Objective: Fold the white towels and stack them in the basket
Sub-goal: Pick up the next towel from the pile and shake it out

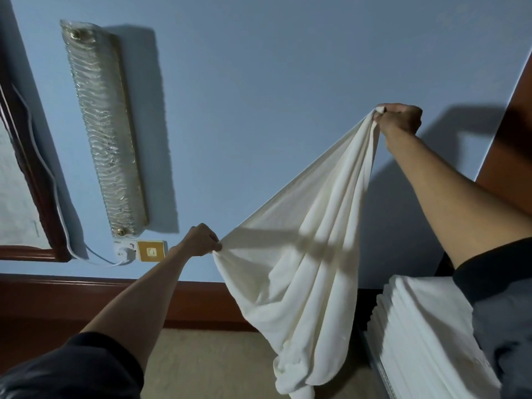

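A white towel (311, 254) hangs in the air in front of the blue wall, stretched between my two hands. My right hand (398, 118) is raised high at the upper right and grips one corner in a fist. Lower and to the left, my left hand (203, 240) pinches another part of the towel's edge. The rest of the cloth sags in folds down to the lower middle. A stack of several folded white towels (426, 335) sits at the lower right, partly behind my right sleeve. I see no basket in this view.
On the blue wall are a long glass light fitting (105, 128), a switch plate (151, 250) with a white cable, and a dark wooden frame (31, 174) at the left. A brown skirting board (201, 300) meets beige floor (207, 367). Wood panelling (509, 145) stands at the right.
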